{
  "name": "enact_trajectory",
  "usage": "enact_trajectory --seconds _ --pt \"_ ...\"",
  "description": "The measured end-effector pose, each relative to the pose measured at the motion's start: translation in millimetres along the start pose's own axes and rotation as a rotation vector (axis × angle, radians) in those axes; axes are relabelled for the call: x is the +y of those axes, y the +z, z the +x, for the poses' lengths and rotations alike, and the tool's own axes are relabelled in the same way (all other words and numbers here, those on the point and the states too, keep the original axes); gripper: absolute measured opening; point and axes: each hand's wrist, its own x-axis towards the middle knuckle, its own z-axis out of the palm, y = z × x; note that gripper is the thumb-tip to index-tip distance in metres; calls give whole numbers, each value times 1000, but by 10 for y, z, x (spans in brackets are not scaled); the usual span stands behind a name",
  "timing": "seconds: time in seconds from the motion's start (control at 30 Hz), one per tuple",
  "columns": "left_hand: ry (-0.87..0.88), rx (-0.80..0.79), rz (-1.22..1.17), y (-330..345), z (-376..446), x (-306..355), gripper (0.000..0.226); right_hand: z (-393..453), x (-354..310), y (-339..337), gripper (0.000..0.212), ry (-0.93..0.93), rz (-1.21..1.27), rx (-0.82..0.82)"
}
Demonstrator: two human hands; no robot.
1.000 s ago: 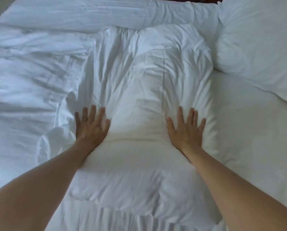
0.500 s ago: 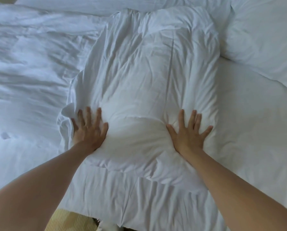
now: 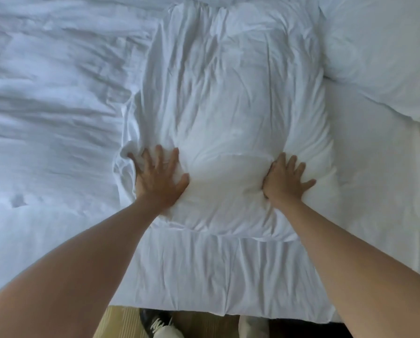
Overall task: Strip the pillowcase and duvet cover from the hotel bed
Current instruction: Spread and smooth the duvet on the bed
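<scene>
Pillowcase removal is judged to be the step in hand: both hands are pressing on the pillow [image 3: 228,123], apparently working the filling back inside its case. The next move is likely calling for a grip on the loose pillowcase [image 3: 228,276] lying flat and empty toward the bed's near edge, then a pull while the filling is held. The left hand [image 3: 160,176] is lying flat with fingers spread, pressing the pillow's left flank beside bunched fabric. The right hand [image 3: 285,180] is pressing the right flank, fingers splayed, thumb sinking into a crease; neither hand is gripping anything. Outward, the crumpled duvet [image 3: 53,98] is covering the left, and a second pillow [image 3: 379,52] is resting at upper right.
</scene>
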Motion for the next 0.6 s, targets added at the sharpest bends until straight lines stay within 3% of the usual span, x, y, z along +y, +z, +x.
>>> enact_trajectory --seconds 0.1,0.23,0.43,0.6 --pt "70 -8 15 -78 -16 -309 77 -349 -410 86 68 61 147 63" --pt "7 -98 -49 -139 -73 -826 85 -757 -1061 194 86 -43 86 14" --pt "-68 -270 -2 -146 -125 -1788 89 -1048 -1970 317 85 -325 -29 -127" --pt "-82 -344 26 -184 -25 -2448 87 -1155 -2654 418 83 -389 -79 -191"
